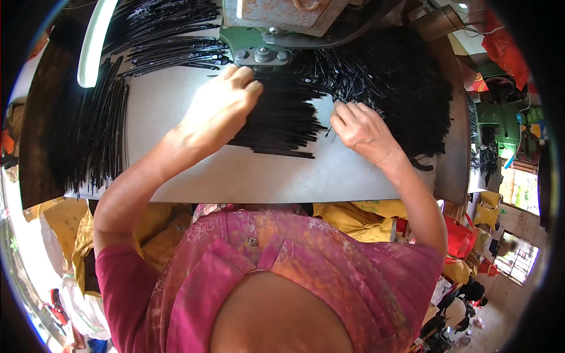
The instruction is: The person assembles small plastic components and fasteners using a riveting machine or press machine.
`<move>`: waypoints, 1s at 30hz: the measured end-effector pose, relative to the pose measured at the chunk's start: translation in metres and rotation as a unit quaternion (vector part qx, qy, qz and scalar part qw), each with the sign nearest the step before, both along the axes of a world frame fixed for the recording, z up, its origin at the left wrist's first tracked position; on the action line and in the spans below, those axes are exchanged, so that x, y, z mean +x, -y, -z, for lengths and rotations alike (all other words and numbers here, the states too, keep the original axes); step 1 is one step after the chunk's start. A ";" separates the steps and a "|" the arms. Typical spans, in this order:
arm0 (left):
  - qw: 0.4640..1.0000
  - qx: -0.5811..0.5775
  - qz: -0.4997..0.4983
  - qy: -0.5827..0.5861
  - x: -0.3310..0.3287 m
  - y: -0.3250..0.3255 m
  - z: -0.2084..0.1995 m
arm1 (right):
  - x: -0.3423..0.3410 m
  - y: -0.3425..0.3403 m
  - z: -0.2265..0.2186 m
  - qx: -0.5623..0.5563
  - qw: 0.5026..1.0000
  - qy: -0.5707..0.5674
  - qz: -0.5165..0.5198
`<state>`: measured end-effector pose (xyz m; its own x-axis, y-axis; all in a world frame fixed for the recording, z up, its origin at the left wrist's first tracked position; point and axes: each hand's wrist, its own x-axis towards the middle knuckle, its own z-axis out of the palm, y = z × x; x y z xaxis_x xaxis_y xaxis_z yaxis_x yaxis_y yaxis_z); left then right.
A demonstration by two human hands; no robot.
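1. Two bare forearms rise from the lower edge and angle inward over a pale grey counter (235, 170), the elbows spread wide and the wrists close to the middle.
2. The left hand (220, 106) is curled into a loose fist, knuckles up, its fingertips pressed down onto the top end of a bundle of thin black strips (282, 120) right below the green machine base (259, 47). It looks closed over a few strips, though the fingers hide exactly what they hold.
3. The right hand (360, 126) lies lower and to the right, palm down, fingers bent and drawn together at the bundle's right edge — pinching at the strips there, as far as can be seen.
4. The strips are long, narrow, flat and glossy black, lying roughly parallel under the hands with ragged ends fanning toward the person.
5. A tangled heap of black strips (394, 82) sits just right of the machine — looser and more matted than the bundle.
6. Straighter rows of black strips (94, 129) lie along the counter's left side and top left, beside a white tube lamp (94, 41).
7. The machine base is green painted metal with round bolts, under a worn, rust-stained block.
8. The person wears a pink patterned shirt (294, 265).
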<state>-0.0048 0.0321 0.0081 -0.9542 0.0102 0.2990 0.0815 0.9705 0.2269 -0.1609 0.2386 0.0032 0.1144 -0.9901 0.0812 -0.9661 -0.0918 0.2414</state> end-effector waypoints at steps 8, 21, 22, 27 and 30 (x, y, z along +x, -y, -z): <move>0.997 0.065 -0.020 0.027 -0.016 0.012 0.028 | 0.008 0.006 -0.002 -0.175 0.849 0.443 0.228; 0.922 0.360 -0.135 -0.043 -0.011 0.022 0.011 | 0.020 0.084 0.000 -0.087 0.615 0.752 0.222; 0.933 0.328 -0.133 -0.061 -0.012 0.022 0.015 | 0.020 0.087 -0.001 -0.095 0.595 0.768 0.215; 0.964 0.213 -0.133 -0.086 -0.014 0.024 0.007 | 0.022 0.092 -0.002 -0.111 0.596 0.755 0.249; 0.959 0.222 -0.149 -0.094 -0.016 0.026 0.009 | 0.023 0.094 -0.002 -0.127 0.573 0.771 0.248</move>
